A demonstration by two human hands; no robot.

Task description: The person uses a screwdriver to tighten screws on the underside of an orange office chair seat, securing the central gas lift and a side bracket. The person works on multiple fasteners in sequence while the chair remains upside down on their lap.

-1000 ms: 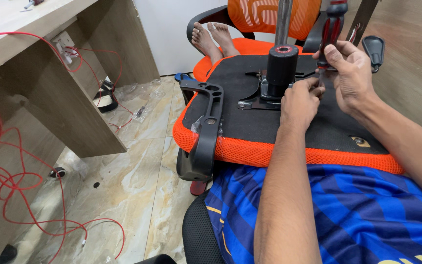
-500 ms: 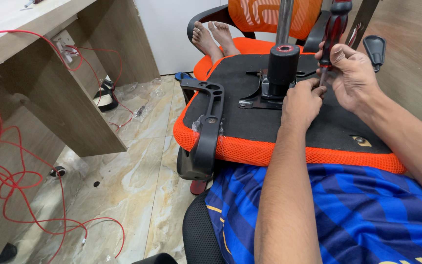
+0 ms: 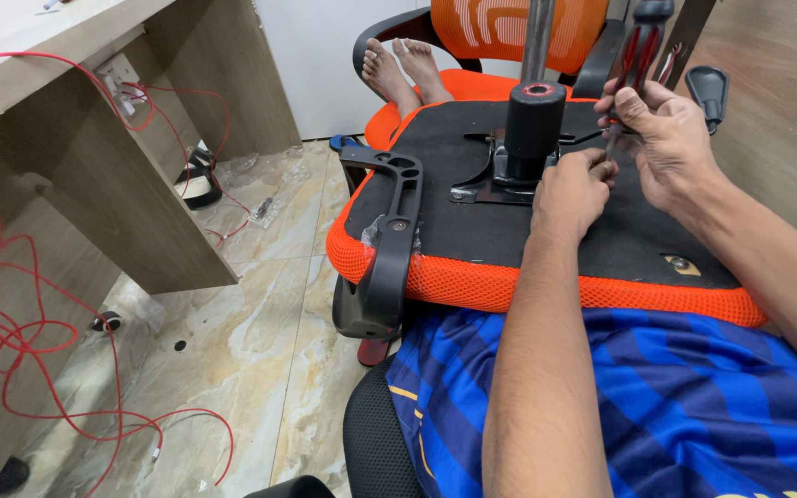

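Observation:
An upturned orange mesh chair seat (image 3: 472, 277) rests on my lap, its black underside up. A black gas-lift cylinder (image 3: 535, 115) stands in the metal mechanism plate (image 3: 500, 180) at its middle. My right hand (image 3: 661, 138) grips a red and black screwdriver (image 3: 638, 46), held upright with its tip down by the plate. My left hand (image 3: 572, 189) is closed at the screwdriver's tip beside the cylinder base; I cannot tell whether it pinches a screw. A black armrest (image 3: 389, 240) is fixed on the seat's left edge.
Another person's bare feet (image 3: 403, 69) rest on a second orange chair (image 3: 509, 28) behind the seat. A wooden desk (image 3: 76, 138) stands left, with red cables (image 3: 39, 369) trailing over the marble floor. A second armrest pad (image 3: 710, 90) lies at the right.
The screwdriver has tilted slightly and my right hand has shifted down a little on its handle. My left hand stays at the tip.

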